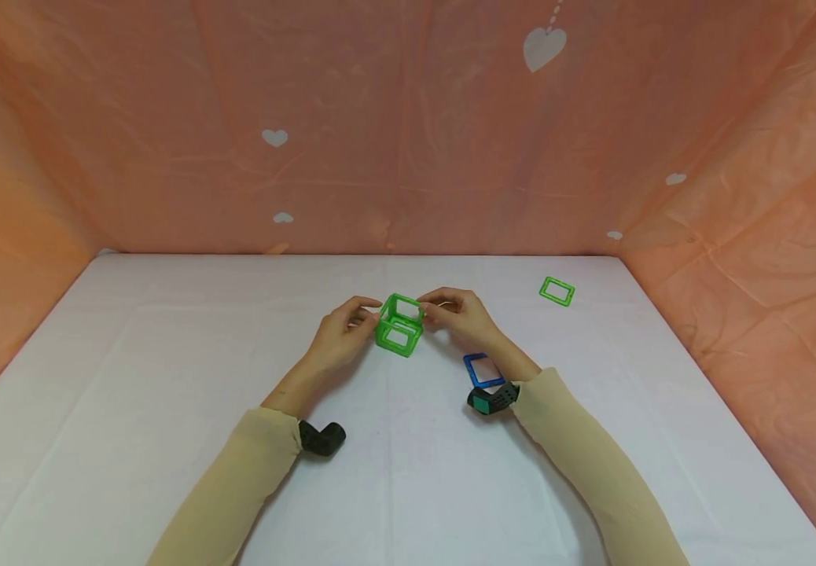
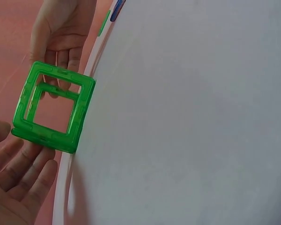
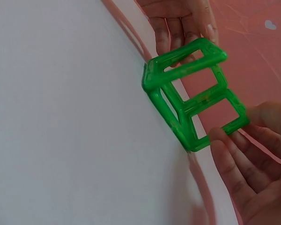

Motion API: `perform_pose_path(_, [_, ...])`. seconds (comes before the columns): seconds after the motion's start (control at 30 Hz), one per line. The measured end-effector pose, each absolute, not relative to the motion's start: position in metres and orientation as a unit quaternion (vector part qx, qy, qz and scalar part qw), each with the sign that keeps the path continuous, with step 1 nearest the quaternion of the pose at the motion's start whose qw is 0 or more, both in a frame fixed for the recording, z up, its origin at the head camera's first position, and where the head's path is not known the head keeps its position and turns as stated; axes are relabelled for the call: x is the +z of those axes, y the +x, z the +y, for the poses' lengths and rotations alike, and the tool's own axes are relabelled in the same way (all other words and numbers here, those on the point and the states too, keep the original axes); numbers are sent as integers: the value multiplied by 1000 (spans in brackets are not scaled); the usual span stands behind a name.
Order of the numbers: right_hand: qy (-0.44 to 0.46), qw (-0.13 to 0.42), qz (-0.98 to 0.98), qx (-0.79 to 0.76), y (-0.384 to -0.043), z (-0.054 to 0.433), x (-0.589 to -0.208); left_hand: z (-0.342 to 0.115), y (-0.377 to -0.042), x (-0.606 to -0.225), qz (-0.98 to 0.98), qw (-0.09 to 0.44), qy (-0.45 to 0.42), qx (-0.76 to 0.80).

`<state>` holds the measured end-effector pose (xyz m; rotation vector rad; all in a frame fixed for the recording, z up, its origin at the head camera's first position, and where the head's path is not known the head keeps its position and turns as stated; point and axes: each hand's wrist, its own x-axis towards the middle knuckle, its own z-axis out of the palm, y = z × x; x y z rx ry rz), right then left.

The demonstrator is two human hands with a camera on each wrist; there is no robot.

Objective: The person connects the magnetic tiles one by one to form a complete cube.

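Several green square frame-shaped magnetic tiles (image 1: pixel 392 348) are joined into a box-like shape with see-through sides. My left hand (image 1: pixel 340 334) holds its left side at the fingertips. From the opposite side, my right hand (image 1: pixel 461 314) pinches an edge between thumb and fingers. In the right wrist view, one green square (image 3: pixel 206 100) of the shape extends towards my right fingertips (image 3: pixel 217 134). The left wrist view shows the shape face on, with my left fingers (image 2: pixel 25 161) along its lower edge.
A blue square tile (image 1: pixel 471 373) lies beside my right wrist, partly behind the black wrist camera (image 1: pixel 493 399). Farther back on the right of the white table (image 1: pixel 167 377) lies a loose green tile (image 1: pixel 554 300). Orange sheeting (image 1: pixel 394 141) with hearts walls the back and sides.
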<state>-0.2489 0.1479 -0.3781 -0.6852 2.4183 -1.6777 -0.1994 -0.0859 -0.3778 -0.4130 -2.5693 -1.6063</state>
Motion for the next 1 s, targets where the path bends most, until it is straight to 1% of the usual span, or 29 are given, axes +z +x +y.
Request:
perform_pose_path(0.47, [-231, 71, 787, -568, -244, 145, -377, -87, -198, -376, -854, 13, -156, -496])
perform_pose_path(0.63, [-233, 76, 790, -563, -242, 145, -376, -86, -199, -376, -849, 17, -171, -499])
perform_pose_path(0.87, [-234, 93, 794, -553, -242, 145, -375, -85, -198, -377, -848, 15, -168, -502])
perform_pose_path(1.0, [-231, 104, 795, -552, -243, 144, -376, -84, -198, -378, -851, 33, -173, -494])
